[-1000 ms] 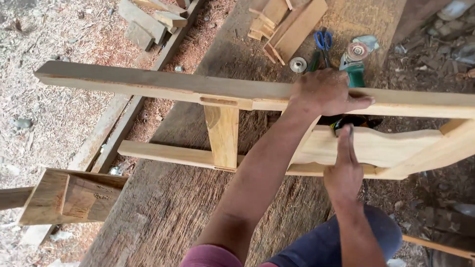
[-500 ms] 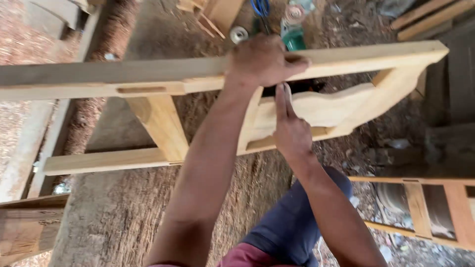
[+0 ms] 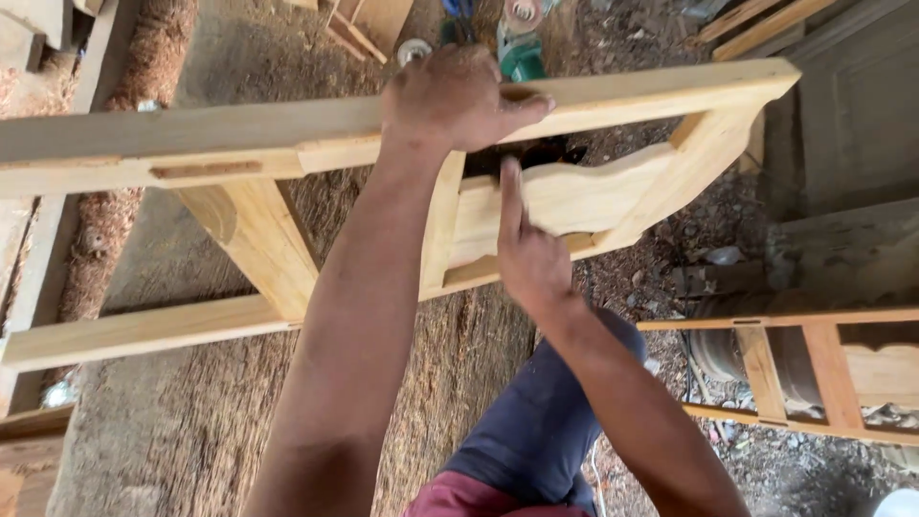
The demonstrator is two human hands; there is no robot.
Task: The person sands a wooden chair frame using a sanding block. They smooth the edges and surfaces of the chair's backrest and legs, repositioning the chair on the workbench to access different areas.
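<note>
Beyond the work, a green angle grinder [image 3: 522, 57] lies on the ground at the top, with a small round metal disc [image 3: 414, 50] just to its left and blue scissor handles [image 3: 458, 8] poking in at the edge. Offcuts of pale board [image 3: 369, 21] lie near them, and a wide rough plank [image 3: 191, 412] runs down the dusty floor. At the lower right stands another wooden frame [image 3: 823, 373], with grey boards [image 3: 862, 105] leaning behind it.

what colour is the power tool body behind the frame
Green, on the power tool just beyond the left hand; head view.
</note>
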